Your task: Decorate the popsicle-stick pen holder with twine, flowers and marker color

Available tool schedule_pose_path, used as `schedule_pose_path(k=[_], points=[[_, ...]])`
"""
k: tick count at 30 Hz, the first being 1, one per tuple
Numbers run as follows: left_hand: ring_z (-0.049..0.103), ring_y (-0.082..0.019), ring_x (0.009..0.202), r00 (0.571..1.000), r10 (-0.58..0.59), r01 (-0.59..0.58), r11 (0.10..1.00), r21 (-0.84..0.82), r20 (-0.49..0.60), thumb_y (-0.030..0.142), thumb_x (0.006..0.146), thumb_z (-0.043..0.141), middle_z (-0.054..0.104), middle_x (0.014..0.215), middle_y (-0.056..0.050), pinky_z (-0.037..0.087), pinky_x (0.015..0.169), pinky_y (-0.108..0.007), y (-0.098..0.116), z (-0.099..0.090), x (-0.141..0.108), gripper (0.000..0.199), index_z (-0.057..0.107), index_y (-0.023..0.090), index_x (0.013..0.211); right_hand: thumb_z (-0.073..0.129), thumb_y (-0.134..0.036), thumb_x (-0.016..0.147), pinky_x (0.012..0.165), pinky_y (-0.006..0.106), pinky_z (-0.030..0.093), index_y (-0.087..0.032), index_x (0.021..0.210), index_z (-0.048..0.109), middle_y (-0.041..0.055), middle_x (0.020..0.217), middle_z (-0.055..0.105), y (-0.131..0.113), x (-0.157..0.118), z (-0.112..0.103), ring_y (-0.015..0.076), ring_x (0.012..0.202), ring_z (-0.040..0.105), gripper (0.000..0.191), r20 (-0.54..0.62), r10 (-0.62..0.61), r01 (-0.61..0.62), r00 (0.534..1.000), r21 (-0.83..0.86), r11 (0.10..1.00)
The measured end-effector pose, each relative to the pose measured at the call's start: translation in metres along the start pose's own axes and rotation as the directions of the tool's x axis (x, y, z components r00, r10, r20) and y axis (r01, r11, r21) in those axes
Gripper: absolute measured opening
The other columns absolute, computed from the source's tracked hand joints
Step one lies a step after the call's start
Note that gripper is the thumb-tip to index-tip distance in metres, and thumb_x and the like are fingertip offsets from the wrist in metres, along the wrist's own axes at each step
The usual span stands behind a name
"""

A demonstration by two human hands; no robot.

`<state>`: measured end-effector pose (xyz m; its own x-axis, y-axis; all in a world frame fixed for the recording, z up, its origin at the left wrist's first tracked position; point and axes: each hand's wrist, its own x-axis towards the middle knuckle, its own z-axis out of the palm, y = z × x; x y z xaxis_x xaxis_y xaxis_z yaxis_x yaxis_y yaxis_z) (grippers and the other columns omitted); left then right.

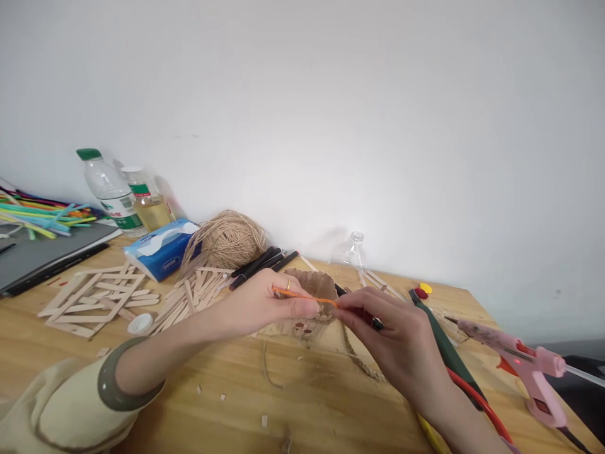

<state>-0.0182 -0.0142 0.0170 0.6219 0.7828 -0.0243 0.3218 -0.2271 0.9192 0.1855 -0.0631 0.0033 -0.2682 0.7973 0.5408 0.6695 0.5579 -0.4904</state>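
Observation:
Between my two hands stretches a thin orange pipe cleaner [305,296], held nearly level above the table. My left hand [278,302], with a ring on one finger, pinches it near the thumb. At its other end, my right hand [382,321] grips it between thumb and fingertips. Behind and below the hands sits a small brown container with a scalloped rim [314,280], partly covered by them. A braided cord [359,362] lies beside it, near my right hand.
At left are loose craft sticks [193,299], a twine ball [234,239], a blue tissue pack [163,249], a green-capped bottle [108,189] and colourful pipe cleaners [42,214]. Black markers [258,265] lie behind my left hand. A pink glue gun [520,359] with its cable is at right.

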Motion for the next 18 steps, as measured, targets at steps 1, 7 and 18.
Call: schedule_pose_path(k=[1,7,18], points=[[0.063,-0.016,0.081,1.000,0.001,-0.001,0.999,-0.039,-0.003,0.036,0.080,0.060,0.071,0.088,-0.003,0.048,0.075,-0.027,0.002,-0.001,-0.001,0.024,0.072,0.017,0.090,0.058,-0.018,0.086,0.049,0.022,0.042,-0.020,0.080,0.065,-0.0002,0.067,0.063,-0.001,0.000,0.000,0.0110,0.055,0.054,0.009,0.015,0.007,-0.007,1.000,0.015,1.000],[0.065,-0.014,0.076,0.998,0.008,-0.012,0.998,-0.064,-0.062,0.026,0.078,0.061,0.073,0.081,-0.001,0.050,0.072,-0.024,0.004,-0.001,-0.003,0.016,0.072,0.017,0.086,0.057,-0.016,0.087,0.051,0.022,0.042,-0.019,0.083,0.066,0.0016,0.072,0.064,-0.001,-0.002,0.001,0.0111,0.058,0.055,0.010,0.019,-0.016,0.015,1.000,0.038,0.999],[0.062,-0.017,0.073,0.987,0.006,0.045,0.948,0.315,-0.161,0.029,0.077,0.060,0.068,0.078,-0.001,0.044,0.065,-0.026,-0.007,-0.005,-0.001,0.015,0.072,0.021,0.076,0.052,-0.015,0.089,0.054,0.026,0.041,-0.020,0.082,0.064,0.0032,0.074,0.062,0.012,0.003,0.002,0.0149,0.063,0.055,0.015,0.076,-0.035,0.044,0.997,-0.117,0.992]])
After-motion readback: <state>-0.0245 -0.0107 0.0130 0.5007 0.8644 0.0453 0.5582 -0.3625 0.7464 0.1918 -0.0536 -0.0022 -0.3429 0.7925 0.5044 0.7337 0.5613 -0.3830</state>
